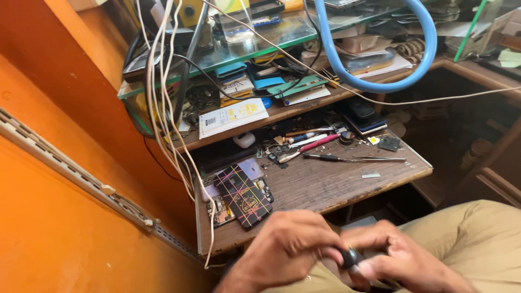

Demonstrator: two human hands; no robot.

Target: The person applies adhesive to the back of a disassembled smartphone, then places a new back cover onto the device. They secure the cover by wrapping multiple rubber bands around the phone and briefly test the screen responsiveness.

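Note:
Both of my hands meet low in the frame, over my lap in khaki trousers. My left hand (290,247) and my right hand (399,255) pinch a small dark rounded object (350,256) between their fingertips; blur hides what it is. Just beyond them lies a phone back cover (242,195), black with pink and yellow lines, on the wooden work surface (325,187). An opened phone with exposed parts (220,211) lies under and beside that cover.
A screwdriver (325,157), tweezers (380,159) and a pink-handled tool (312,145) lie further back on the wood. A white box (232,116) sits on a shelf. White cables (163,108) hang at left. A blue ring lamp (380,49) hangs above. Orange wall at left.

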